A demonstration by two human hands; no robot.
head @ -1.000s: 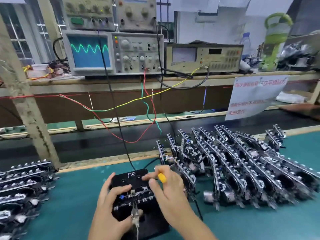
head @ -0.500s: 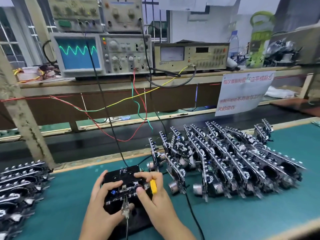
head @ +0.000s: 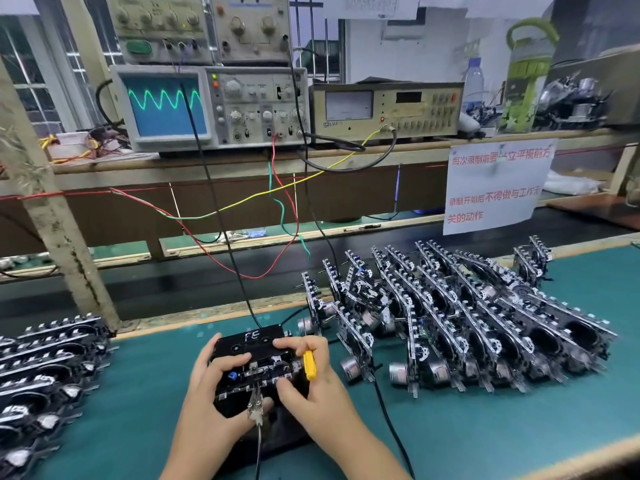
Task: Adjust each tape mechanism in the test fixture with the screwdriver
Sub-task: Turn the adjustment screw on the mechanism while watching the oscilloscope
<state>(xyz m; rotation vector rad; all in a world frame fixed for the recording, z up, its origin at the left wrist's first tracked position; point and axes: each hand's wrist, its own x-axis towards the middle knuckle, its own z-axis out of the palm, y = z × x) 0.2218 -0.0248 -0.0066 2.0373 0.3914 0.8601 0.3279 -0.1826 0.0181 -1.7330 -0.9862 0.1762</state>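
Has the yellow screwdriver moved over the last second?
Yes. Judged against the FE mark on the test fixture, the yellow screwdriver in the right hand has shifted toward the person, from level with the mark to below it.

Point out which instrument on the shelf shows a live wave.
The oscilloscope at the left end: its blue screen carries a green wave; the meter box beside it shows none.

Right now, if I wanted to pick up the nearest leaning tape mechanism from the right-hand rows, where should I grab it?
Probably pinch the tape mechanism by its upper edge, coming from above. It leans on edge against its neighbours, so only that edge is free; the motor can below sits crowded.
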